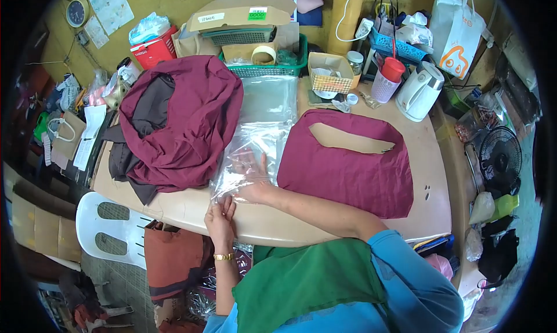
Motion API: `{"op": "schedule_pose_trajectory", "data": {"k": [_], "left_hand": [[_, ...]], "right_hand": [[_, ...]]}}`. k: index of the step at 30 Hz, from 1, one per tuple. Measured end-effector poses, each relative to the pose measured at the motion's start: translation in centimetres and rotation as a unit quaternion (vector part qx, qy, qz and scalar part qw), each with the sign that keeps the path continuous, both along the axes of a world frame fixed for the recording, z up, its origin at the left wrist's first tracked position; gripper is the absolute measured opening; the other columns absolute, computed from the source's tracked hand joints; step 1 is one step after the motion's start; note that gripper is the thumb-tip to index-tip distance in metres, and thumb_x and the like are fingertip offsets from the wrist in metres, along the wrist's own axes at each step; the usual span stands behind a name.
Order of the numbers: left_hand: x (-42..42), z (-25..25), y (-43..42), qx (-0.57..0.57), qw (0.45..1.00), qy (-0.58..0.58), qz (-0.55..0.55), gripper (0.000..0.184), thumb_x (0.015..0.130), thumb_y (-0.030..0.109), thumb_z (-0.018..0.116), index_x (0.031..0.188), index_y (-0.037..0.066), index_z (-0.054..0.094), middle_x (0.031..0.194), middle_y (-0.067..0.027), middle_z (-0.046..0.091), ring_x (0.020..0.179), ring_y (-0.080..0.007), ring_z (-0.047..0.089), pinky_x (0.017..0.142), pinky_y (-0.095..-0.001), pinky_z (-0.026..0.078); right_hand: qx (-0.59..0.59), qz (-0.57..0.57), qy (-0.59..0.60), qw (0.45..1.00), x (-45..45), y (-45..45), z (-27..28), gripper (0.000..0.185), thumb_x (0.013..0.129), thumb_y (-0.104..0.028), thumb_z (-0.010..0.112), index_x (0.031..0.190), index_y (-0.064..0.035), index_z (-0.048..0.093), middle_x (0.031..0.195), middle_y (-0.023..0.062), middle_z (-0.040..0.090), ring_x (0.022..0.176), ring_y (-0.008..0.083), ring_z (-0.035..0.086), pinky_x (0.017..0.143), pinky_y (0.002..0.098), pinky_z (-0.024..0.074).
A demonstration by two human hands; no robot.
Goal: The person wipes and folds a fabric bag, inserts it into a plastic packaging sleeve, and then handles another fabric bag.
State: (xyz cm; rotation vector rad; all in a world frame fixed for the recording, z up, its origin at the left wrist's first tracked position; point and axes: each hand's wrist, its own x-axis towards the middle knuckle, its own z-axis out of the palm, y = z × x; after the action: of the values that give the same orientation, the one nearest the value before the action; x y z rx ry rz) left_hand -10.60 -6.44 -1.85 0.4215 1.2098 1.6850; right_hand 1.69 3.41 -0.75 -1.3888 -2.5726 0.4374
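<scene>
A clear plastic bag [232, 179] lies on the table in front of me, its mouth toward my body. My left hand [220, 212], with a gold watch on the wrist, pinches the edge of that mouth. Inside the bag, seen through the film, is my right hand [253, 172] with its fingers apart. More flat clear plastic bags [268, 98] lie just beyond. A maroon cloth bag [345, 176] with an oval handle opening is spread flat to the right. Heaped on the left are maroon cloth pieces [197, 115] with dark grey cloth [132, 169] among them.
Along the back stand a green basket [301, 54] with cardboard and tape, a small box [331, 72], a glass jar [354, 60], a lilac cup [385, 88] and a white electric kettle [419, 92]. A white plastic chair [96, 231] touches the table's front left.
</scene>
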Motion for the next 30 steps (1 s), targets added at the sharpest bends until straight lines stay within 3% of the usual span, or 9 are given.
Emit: {"op": "schedule_pose_trajectory", "data": {"k": [7, 9, 11, 14, 17, 20, 22, 24, 30], "left_hand": [[-1.9, -0.2, -1.0, -0.090, 0.967, 0.202, -0.129, 0.032, 0.106, 0.026, 0.048, 0.109, -0.001, 0.063, 0.093, -0.0067, 0.066, 0.081, -0.0120, 0.064, 0.077, -0.0278, 0.057], [1.6, 3.0, -1.7, -0.044, 0.994, 0.062, -0.078, 0.034, 0.108, 0.022, 0.045, 0.112, -0.005, 0.064, 0.093, -0.0079, 0.069, 0.077, -0.0118, 0.064, 0.069, -0.0253, 0.052], [0.9, 1.3, -1.6, -0.033, 0.995, 0.061, -0.074, 0.037, 0.108, 0.021, 0.043, 0.102, -0.006, 0.068, 0.092, -0.0085, 0.073, 0.078, -0.0138, 0.067, 0.067, -0.0281, 0.050], [-1.7, -0.3, -2.1, -0.036, 0.854, 0.504, -0.122, 0.029, 0.103, 0.018, 0.049, 0.095, -0.003, 0.068, 0.078, -0.0182, 0.068, 0.073, -0.0255, 0.067, 0.068, -0.0384, 0.050], [-1.9, 5.3, -4.1, -0.064, 0.781, 0.596, -0.174, 0.029, 0.101, 0.019, 0.050, 0.086, 0.000, 0.065, 0.070, -0.0191, 0.059, 0.064, -0.0291, 0.061, 0.063, -0.0399, 0.047], [-4.0, 9.9, -7.0, -0.014, 0.856, 0.491, -0.161, 0.031, 0.102, 0.019, 0.050, 0.079, 0.000, 0.060, 0.064, -0.0021, 0.054, 0.060, -0.0094, 0.049, 0.055, -0.0283, 0.039], [-6.4, 12.0, -10.1, 0.012, 0.961, 0.272, -0.048, 0.017, 0.099, 0.012, 0.056, 0.091, 0.001, 0.064, 0.085, -0.0012, 0.062, 0.075, -0.0102, 0.055, 0.067, -0.0251, 0.044], [-10.3, 13.5, -14.3, 0.126, 0.954, 0.247, 0.115, 0.029, 0.096, 0.012, 0.059, 0.120, -0.003, 0.061, 0.106, -0.0089, 0.065, 0.094, -0.0166, 0.060, 0.085, -0.0283, 0.049], [-17.8, 21.3, -23.5, 0.116, 0.684, 0.525, 0.493, 0.024, 0.093, 0.014, 0.056, 0.108, -0.002, 0.062, 0.098, -0.0089, 0.063, 0.084, -0.0177, 0.059, 0.074, -0.0285, 0.049]], "right_hand": [[-0.075, 0.123, -0.028, 0.989, 0.6, -3.7, 2.1, 0.050, 0.095, -0.039, 0.050, 0.145, -0.0283, 0.053, 0.160, 0.0187, 0.029, 0.150, 0.0483, 0.003, 0.103, 0.0824, -0.0079], [0.013, 0.087, -0.050, 0.995, 0.9, -1.6, 1.1, 0.049, 0.094, -0.038, 0.051, 0.143, -0.0338, 0.054, 0.158, 0.0187, 0.034, 0.148, 0.0521, 0.006, 0.099, 0.0857, -0.0076], [-0.115, 0.128, -0.023, 0.985, 1.5, -1.8, 4.4, 0.048, 0.095, -0.039, 0.049, 0.143, -0.0334, 0.054, 0.158, 0.0192, 0.033, 0.147, 0.0541, 0.008, 0.099, 0.0856, -0.0078], [-0.109, 0.095, 0.012, 0.990, -0.2, -4.0, 2.1, 0.047, 0.099, -0.043, 0.040, 0.142, -0.0316, 0.055, 0.155, 0.0156, 0.040, 0.146, 0.0552, 0.008, 0.100, 0.0853, -0.0071], [-0.236, 0.128, -0.034, 0.963, 1.0, -3.4, 5.7, 0.052, 0.104, -0.047, 0.028, 0.140, -0.0226, 0.058, 0.151, 0.0149, 0.045, 0.148, 0.0523, 0.004, 0.105, 0.0817, -0.0071], [-0.251, 0.110, -0.037, 0.961, 0.6, -1.8, 4.8, 0.054, 0.105, -0.046, 0.024, 0.139, -0.0213, 0.058, 0.151, 0.0158, 0.046, 0.149, 0.0481, 0.007, 0.104, 0.0809, -0.0083], [-0.260, 0.102, -0.037, 0.959, -0.6, -0.6, 2.9, 0.056, 0.106, -0.045, 0.021, 0.138, -0.0205, 0.059, 0.150, 0.0163, 0.046, 0.150, 0.0453, 0.009, 0.104, 0.0803, -0.0090], [-0.326, 0.157, 0.042, 0.931, -2.2, 1.8, -2.8, 0.055, 0.106, -0.046, 0.019, 0.144, -0.0257, 0.053, 0.157, 0.0148, 0.037, 0.151, 0.0440, 0.008, 0.105, 0.0788, -0.0100], [-0.260, 0.181, -0.014, 0.948, -1.6, 1.9, -0.7, 0.050, 0.103, -0.046, 0.036, 0.146, -0.0255, 0.048, 0.158, 0.0137, 0.035, 0.145, 0.0344, 0.034, 0.113, 0.0701, 0.0187]]}}
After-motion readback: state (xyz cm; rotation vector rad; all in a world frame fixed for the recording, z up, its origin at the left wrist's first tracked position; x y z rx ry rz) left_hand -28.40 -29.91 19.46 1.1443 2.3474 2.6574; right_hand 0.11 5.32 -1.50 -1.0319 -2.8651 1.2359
